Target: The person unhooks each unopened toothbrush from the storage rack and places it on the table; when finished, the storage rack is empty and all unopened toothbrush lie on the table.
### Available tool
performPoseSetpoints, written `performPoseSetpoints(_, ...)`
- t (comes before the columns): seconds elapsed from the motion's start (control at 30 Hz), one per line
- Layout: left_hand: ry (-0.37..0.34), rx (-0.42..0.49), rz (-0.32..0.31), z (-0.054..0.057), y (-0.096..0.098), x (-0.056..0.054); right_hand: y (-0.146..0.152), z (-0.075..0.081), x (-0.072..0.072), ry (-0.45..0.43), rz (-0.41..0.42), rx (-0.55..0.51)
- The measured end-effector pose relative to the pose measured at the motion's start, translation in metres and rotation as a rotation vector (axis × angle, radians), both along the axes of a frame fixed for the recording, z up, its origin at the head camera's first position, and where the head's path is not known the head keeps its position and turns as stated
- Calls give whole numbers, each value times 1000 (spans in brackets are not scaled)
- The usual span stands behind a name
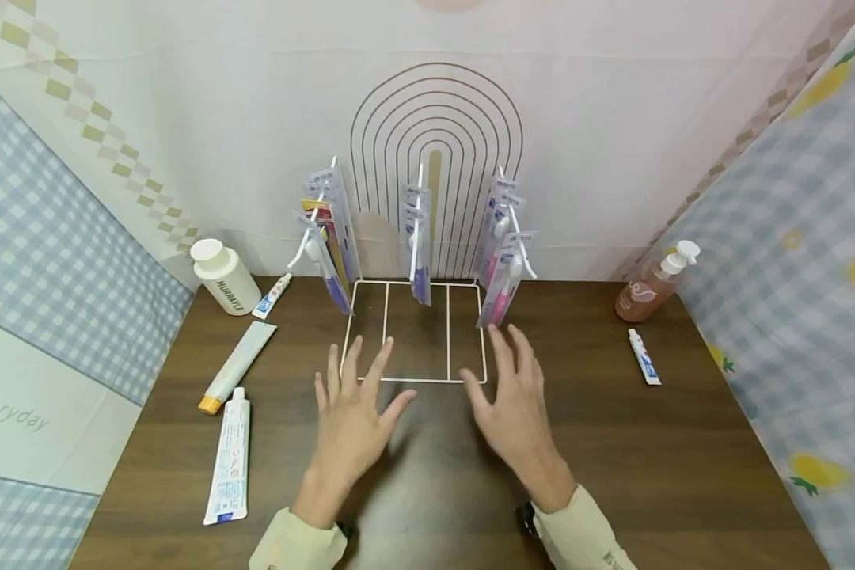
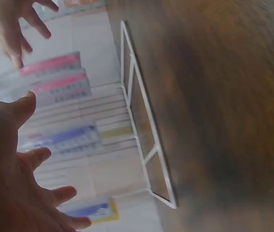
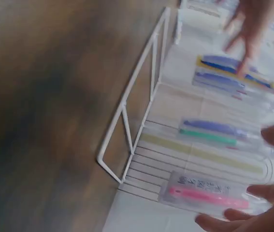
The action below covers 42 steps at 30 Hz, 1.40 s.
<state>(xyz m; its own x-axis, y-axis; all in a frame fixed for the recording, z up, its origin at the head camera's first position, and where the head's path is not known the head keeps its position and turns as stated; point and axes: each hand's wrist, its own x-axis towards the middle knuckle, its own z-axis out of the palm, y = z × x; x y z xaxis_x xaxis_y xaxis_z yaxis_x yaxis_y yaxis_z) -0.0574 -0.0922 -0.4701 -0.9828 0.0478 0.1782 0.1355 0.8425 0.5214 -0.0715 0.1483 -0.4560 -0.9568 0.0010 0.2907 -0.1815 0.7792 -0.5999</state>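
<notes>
A white wire rack (image 1: 413, 381) stands on the dark wooden table, its hooks hung with packaged toothbrushes in three rows. Purple-handled toothbrushes (image 1: 328, 269) hang at the left, one with a yellow and red pack among them. Further purple ones (image 1: 416, 253) hang in the middle, and pink ones (image 1: 502, 289) at the right. My left hand (image 1: 352, 427) is spread over the table by the rack's front left, holding nothing. My right hand (image 1: 516, 408) is likewise spread near the front right, fingertips close below the pink toothbrush packs; contact with them cannot be told.
To the left lie a white bottle (image 1: 226, 277), a small toothpaste tube (image 1: 272, 296), a tube with an orange cap (image 1: 239, 366) and a large toothpaste tube (image 1: 229, 459). A pump bottle (image 1: 648, 289) and a small tube (image 1: 644, 358) are at the right. Cloth curtains enclose the table.
</notes>
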Motion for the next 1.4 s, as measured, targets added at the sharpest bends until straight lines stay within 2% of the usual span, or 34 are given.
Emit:
performPoseSetpoints(0.13, -71, 63, 38, -9, -7, -11, 10, 13, -14, 5, -84, -148)
performPoseSetpoints(0.27, -144, 113, 87, -19, -17, -19, 21, 26, -29, 22, -120, -255)
performPoseSetpoints(0.43, -225, 187, 122, -38, -30, -30, 34, 36, -47, 62, -110, -338)
performPoseSetpoints(0.67, -261, 233, 111, -60, -47, -46, 44, 45, -68, 106, -62, -385)
performPoseSetpoints(0.87, -295, 217, 129, -64, -54, -51, 41, 45, -75, 98, -50, -419)
performPoseSetpoints(0.97, -305, 210, 148, -66, -55, -50, 38, 43, -76, 83, -42, -484)
performPoseSetpoints(1.1, -283, 195, 160, -66, -53, -50, 35, 42, -81, 87, -30, -564)
performPoseSetpoints(1.3, -277, 174, 176, -64, -47, -53, 32, 48, -86, 54, 18, -762)
performPoseSetpoints(1.4, -286, 176, 185, -64, -47, -53, 31, 53, -87, 45, 33, -805)
